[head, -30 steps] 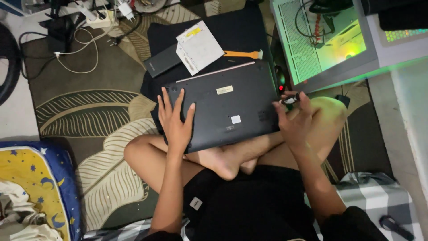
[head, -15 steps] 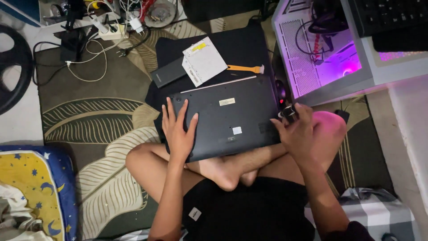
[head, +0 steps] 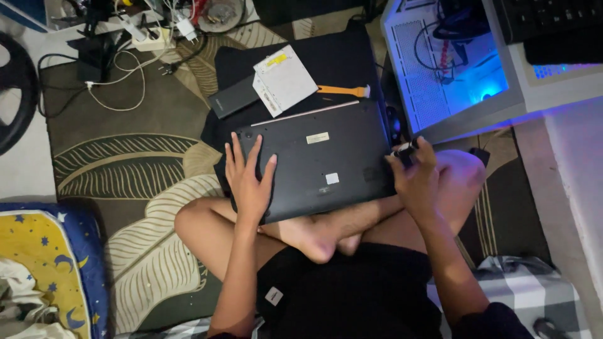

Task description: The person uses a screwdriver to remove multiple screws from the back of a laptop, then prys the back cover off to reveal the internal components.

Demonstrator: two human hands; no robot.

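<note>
Head view puts the laptop (head: pixel 317 160) upside down across your crossed legs, its long axis running left to right. Your left hand (head: pixel 249 179) lies flat on the laptop's left end, fingers spread apart, palm down. Your right hand (head: pixel 414 179) sits at the laptop's right edge, closed around a small dark tool (head: pixel 405 152) that just touches that edge. So the right hand is the nearer one to that side. Past the laptop's far edge lie a white drive (head: pixel 286 80), a dark slab (head: pixel 232 100) and an orange tool (head: pixel 342 91). Right of the laptop a lit PC case (head: pixel 452 81) crowds in; left of it the rug (head: pixel 125 169) gives open room.
</note>
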